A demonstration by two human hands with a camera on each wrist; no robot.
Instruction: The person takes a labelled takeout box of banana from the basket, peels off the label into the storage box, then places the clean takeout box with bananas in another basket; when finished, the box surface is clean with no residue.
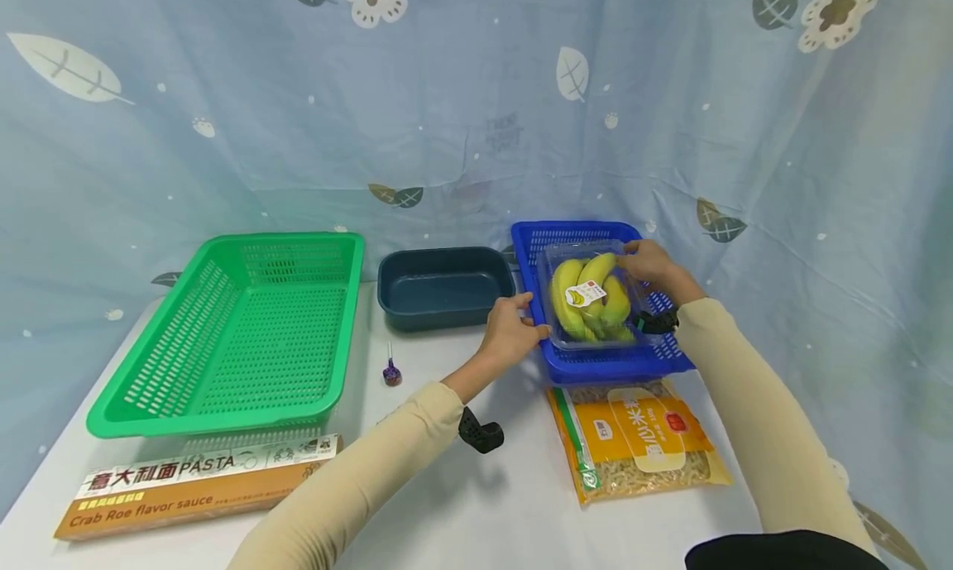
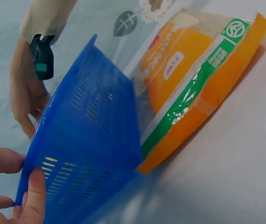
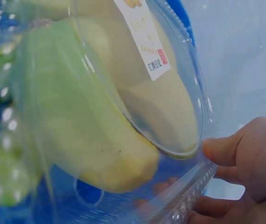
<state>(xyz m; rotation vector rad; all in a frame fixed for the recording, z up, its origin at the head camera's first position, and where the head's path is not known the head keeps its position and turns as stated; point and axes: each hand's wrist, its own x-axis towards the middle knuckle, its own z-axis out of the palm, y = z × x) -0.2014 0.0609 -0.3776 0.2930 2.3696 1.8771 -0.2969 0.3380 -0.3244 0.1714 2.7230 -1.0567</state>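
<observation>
A clear plastic box of bananas (image 1: 584,297), with a white label on its lid, sits in the blue basket (image 1: 596,373) at the back right. My right hand (image 1: 649,265) grips the far right edge of that box; in the right wrist view the thumb is on the lid's edge and the fingers show below through the plastic. At the basket's left rim my left hand (image 1: 509,332) pinches the edge, thumb on one side and fingers against the slotted wall in the left wrist view.
An orange bag of noodles (image 1: 642,438) lies in front of the blue basket. Left of it are a dark teal tub (image 1: 445,305), a wrapped lollipop (image 1: 391,375), a green basket (image 1: 275,338) and a long pasta box (image 1: 197,489). A patterned curtain (image 1: 462,123) hangs behind.
</observation>
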